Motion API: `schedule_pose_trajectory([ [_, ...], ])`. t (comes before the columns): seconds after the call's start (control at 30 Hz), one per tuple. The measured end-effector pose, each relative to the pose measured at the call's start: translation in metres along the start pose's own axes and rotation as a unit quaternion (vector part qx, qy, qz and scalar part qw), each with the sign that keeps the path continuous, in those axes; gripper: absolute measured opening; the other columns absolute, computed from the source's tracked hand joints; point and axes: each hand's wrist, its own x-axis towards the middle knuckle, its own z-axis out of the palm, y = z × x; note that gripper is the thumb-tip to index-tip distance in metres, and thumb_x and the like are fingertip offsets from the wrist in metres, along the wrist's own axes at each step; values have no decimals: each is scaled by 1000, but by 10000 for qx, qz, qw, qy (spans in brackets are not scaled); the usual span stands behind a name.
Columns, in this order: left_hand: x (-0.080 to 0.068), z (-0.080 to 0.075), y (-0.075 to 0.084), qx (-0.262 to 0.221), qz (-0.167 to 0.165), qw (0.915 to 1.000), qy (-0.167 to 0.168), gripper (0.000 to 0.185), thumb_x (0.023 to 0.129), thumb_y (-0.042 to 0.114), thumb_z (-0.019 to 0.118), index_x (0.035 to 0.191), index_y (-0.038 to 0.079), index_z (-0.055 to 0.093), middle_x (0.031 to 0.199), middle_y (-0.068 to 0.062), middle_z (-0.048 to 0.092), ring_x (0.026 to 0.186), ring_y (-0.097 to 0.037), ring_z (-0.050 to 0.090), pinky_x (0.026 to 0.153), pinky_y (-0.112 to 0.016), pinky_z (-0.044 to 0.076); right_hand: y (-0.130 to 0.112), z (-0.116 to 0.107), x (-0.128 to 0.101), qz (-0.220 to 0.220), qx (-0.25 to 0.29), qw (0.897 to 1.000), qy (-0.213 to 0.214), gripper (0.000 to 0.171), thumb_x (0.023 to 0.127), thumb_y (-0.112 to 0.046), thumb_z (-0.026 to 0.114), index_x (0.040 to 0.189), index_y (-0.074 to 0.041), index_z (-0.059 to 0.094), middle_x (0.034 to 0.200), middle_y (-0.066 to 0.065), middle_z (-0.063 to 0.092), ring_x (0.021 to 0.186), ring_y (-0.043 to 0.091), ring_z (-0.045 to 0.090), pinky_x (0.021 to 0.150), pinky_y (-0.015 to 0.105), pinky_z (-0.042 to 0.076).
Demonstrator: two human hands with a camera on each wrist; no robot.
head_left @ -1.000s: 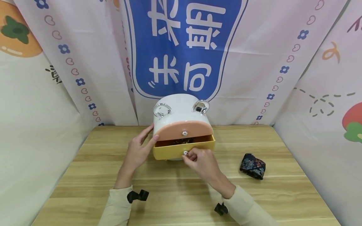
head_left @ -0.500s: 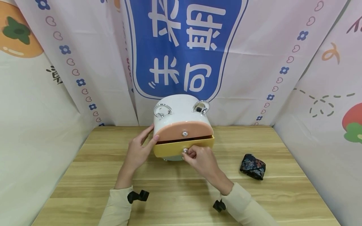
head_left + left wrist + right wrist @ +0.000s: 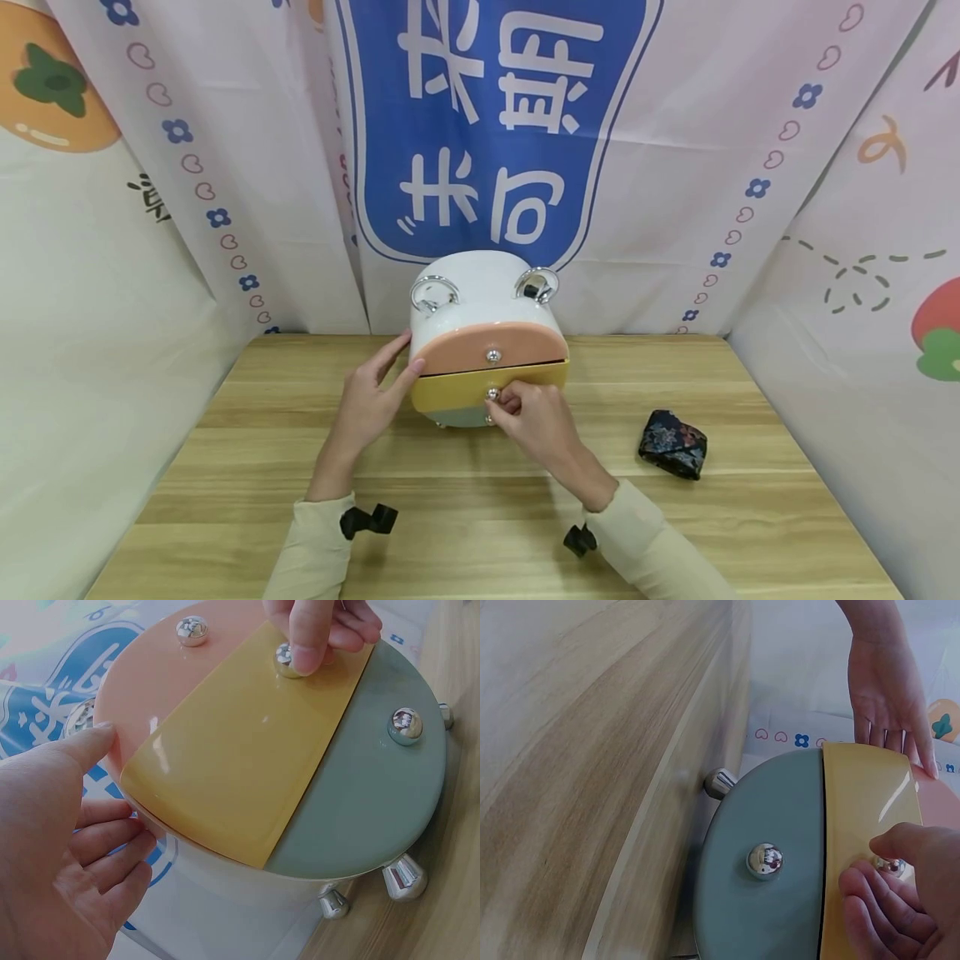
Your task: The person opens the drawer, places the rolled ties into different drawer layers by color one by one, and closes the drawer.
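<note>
A small white cabinet (image 3: 480,292) with a rounded front stands at the back of the table. Its three drawers are a peach one (image 3: 453,348) on top, a yellow one (image 3: 450,390) in the middle and a green one (image 3: 360,810) at the bottom. My right hand (image 3: 538,423) pinches the silver knob (image 3: 492,394) of the yellow drawer, which sticks out only slightly. My left hand (image 3: 367,408) rests against the cabinet's left side, thumb at the peach drawer's edge and fingers extended along the wall. The drawer's inside is hidden.
A folded dark floral cloth item (image 3: 672,445) lies on the wooden table (image 3: 450,533), right of the cabinet. Two silver rings (image 3: 435,293) stand on the cabinet top. A printed curtain (image 3: 637,208) hangs close behind it.
The yellow drawer has slid back into the cabinet, its gap narrowing to a thin line. My right hand has moved forward with the knob; my left hand stays against the side.
</note>
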Motion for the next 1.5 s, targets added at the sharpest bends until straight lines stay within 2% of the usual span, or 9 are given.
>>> schedule_pose_trajectory([
  [0.63,0,2,0,-18,-8,10000,12,58,106,39,65,157,16,51,163,-9,49,152,-33,47,125,-52,41,5,-1,5,-171,-105,9998,-34,14,89,-14,85,80,-7,78,73,1,78,63,6,73,58,10,56],
  [1.0,1,2,-1,15,40,10000,56,57,106,37,66,157,17,51,163,-7,50,152,-33,47,125,-54,40,2,-4,7,-210,-375,9990,-145,15,89,-18,86,81,-8,79,74,0,78,62,6,72,58,11,55],
  [1.3,0,0,0,26,38,10000,54,57,106,37,66,157,17,51,163,-7,50,152,-33,47,125,-54,41,-2,-6,-1,236,-568,9963,-605,23,89,-26,87,76,-10,76,69,-2,75,56,0,63,51,14,51],
  [1.5,0,-1,0,31,18,10000,33,58,106,38,66,157,16,51,163,-8,50,152,-33,47,125,-53,41,0,1,-8,540,-685,9940,-657,23,89,-30,87,79,-11,78,72,-1,77,60,2,65,57,18,55],
])
